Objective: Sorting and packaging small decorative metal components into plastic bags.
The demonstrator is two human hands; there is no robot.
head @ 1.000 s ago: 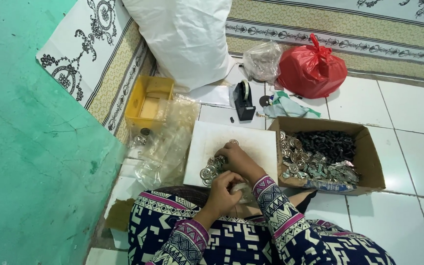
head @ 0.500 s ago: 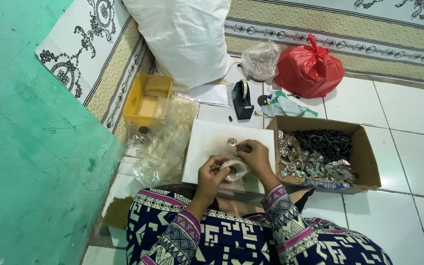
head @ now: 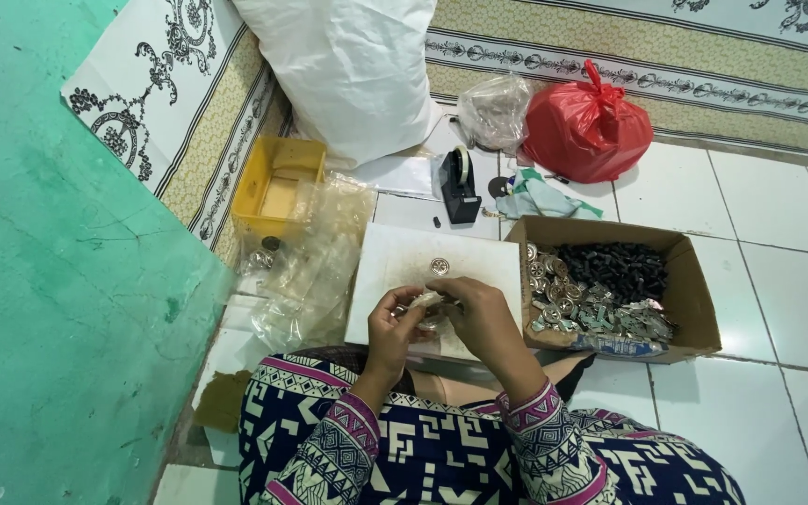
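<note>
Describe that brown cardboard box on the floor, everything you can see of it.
The cardboard box is brown, open-topped and shallow, flaps folded out, sitting flat on the white floor tiles by the person's right hand. Inside, small black parts fill the far half, shiny silver round pieces the near half. Its left wall meets the white board. No hand touches it.

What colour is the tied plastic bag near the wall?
Red; the tied plastic bag shows best in the head view.

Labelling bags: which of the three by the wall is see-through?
The small clear plastic bag, between the big white sack and the red knotted bag; both others are opaque.
</note>
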